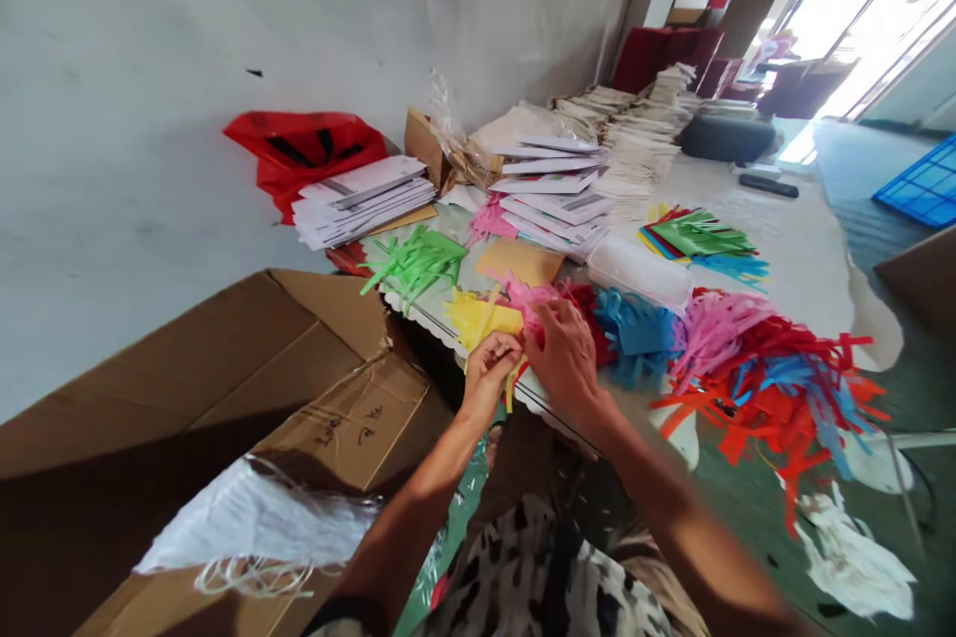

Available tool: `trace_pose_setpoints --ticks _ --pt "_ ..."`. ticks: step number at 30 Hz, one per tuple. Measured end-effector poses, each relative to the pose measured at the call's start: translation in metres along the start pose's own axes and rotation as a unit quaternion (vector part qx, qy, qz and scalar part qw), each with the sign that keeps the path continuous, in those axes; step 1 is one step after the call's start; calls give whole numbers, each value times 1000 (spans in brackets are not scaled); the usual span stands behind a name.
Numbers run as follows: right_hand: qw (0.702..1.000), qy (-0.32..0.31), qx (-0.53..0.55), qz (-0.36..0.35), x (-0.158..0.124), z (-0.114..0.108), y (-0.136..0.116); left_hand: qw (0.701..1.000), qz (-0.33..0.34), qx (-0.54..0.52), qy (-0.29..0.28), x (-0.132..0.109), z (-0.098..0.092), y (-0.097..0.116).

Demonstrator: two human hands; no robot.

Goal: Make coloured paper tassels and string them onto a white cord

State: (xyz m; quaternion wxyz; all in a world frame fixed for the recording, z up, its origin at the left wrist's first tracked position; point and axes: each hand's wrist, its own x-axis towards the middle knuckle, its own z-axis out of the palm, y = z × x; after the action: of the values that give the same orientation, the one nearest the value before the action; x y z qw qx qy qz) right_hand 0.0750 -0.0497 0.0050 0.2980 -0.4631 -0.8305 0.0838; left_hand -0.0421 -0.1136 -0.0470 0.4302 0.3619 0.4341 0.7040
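Note:
My left hand (489, 373) is closed in a pinch on a yellow fringed paper piece (478, 317) at the near edge of the table. My right hand (564, 353) lies just to its right, fingers bent onto a pink fringed paper piece (527, 297), touching it. Around them lie more cut paper fringes: a green fringe bundle (418, 261), a blue fringe bundle (634, 323), a dark red fringe (583, 299) and a big red, pink and blue fringe heap (769, 368).
An open cardboard box (246, 378) with white plastic inside stands at my left. Stacks of white envelopes (362, 199) and paper (557, 194) fill the table's far side, with a red bag (299, 149) by the wall. A blue crate (922, 184) sits far right.

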Motion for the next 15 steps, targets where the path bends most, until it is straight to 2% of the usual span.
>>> trace_pose_setpoints --ticks 4,6,9,12,13,15 --pt "998 -38 -42 -37 26 12 -1 1000 6 29 4 -4 -6 0" --pt "997 -36 -43 -51 33 12 -2 999 11 49 7 -7 -9 4" --pt "996 30 -41 -74 31 4 -8 986 72 148 27 -12 -11 15" --pt "986 111 -52 -111 19 -11 -16 956 148 247 61 -15 -9 25" --pt "982 128 -57 -127 14 -16 -19 955 148 247 66 -15 -6 28" --pt "974 149 -65 -159 3 -23 -25 973 106 196 66 -14 2 32"
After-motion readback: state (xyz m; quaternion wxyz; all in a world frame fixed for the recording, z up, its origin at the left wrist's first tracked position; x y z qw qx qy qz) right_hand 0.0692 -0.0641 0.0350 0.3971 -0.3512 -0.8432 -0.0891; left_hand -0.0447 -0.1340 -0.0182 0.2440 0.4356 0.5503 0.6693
